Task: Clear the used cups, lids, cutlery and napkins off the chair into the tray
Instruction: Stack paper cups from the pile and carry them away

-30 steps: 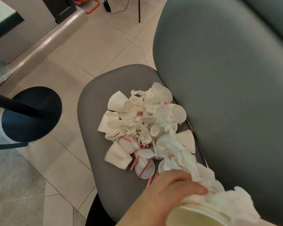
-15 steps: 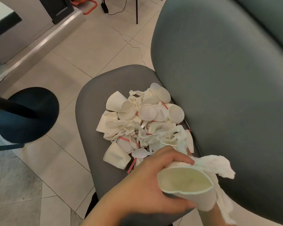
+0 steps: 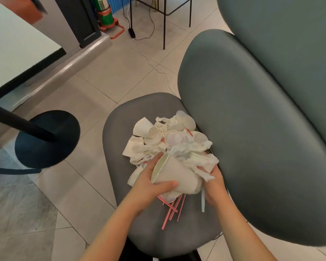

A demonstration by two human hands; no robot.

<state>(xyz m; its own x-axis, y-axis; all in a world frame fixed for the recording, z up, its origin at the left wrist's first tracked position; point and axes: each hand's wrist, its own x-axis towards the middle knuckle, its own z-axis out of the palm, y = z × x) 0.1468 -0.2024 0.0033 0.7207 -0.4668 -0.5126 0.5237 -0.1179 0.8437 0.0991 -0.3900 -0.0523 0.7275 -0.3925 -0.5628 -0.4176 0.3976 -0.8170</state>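
A heap of white paper cups [image 3: 144, 127], round lids [image 3: 174, 138] and crumpled napkins [image 3: 193, 147] lies on the grey chair seat [image 3: 117, 140]. Red-striped straws [image 3: 172, 208] spill out at the heap's near edge. My left hand [image 3: 149, 182] grips a white paper cup [image 3: 177, 176] tipped on its side over the near end of the heap. My right hand [image 3: 214, 187] holds crumpled napkins [image 3: 205, 162] at the cup's right side, with a white plastic utensil handle [image 3: 203, 201] hanging below it. No tray is in view.
The chair's grey backrest [image 3: 252, 138] rises right beside the heap. A round black table base [image 3: 45, 138] stands on the tiled floor to the left. A white tabletop [image 3: 11, 49] is at the far left, and cables [image 3: 151, 59] run across the floor behind.
The view has pulled back and up. Both hands have moved forward onto the heap with the cup and napkins, and the cup now lies tipped with its mouth turned to the left.
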